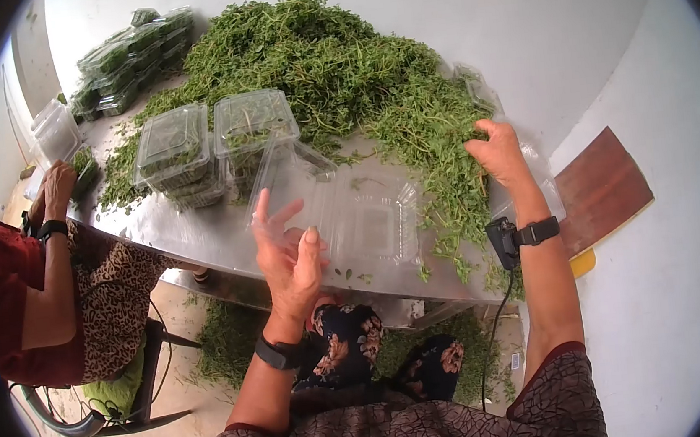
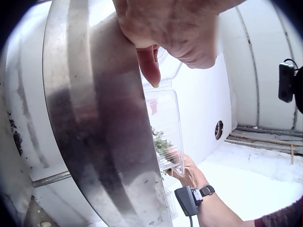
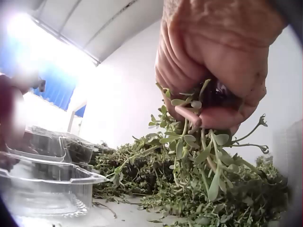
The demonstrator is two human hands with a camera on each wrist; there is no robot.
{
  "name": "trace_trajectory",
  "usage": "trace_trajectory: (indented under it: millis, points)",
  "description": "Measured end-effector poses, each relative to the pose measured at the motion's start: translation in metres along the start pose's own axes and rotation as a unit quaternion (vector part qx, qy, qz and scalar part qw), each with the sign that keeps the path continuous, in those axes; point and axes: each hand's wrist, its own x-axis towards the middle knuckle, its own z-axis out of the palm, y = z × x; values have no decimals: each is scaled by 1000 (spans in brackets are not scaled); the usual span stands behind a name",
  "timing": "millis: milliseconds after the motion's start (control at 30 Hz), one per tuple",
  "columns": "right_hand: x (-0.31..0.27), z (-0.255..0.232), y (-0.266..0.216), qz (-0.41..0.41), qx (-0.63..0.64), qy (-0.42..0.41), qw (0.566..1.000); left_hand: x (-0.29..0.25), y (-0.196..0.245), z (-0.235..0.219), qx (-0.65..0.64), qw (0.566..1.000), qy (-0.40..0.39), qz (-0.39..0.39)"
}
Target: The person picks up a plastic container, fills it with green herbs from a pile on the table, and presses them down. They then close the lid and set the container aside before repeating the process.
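My left hand (image 1: 288, 262) is held in front of a clear plastic clamshell box (image 1: 371, 221), its fingers loosely extended. The box stands open on the metal table, its raised lid (image 1: 290, 169) just behind those fingers. At the right end of a big heap of green leafy stems (image 1: 310, 62), my right hand (image 1: 500, 153) pinches some of the greens. Up close in the right wrist view, the thumb and fingers grip a bunch of leafy stems (image 3: 208, 146), which hangs down over the heap. The left wrist view shows the box wall (image 2: 165, 113) beyond the left hand.
Filled clamshell boxes (image 1: 179, 151) stand stacked left of the open one, with more piled at the back left (image 1: 132, 58). Another person (image 1: 36, 282) sits at left, hands at a box of greens. A brown board (image 1: 604, 190) leans against the right wall.
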Motion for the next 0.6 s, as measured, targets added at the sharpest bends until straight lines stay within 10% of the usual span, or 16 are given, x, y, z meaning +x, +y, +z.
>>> trace_trajectory:
  millis: [600]
  points:
    - [-84,36,-92,88,166,-91,978,1,2,1,-10,1000,-5,-19]
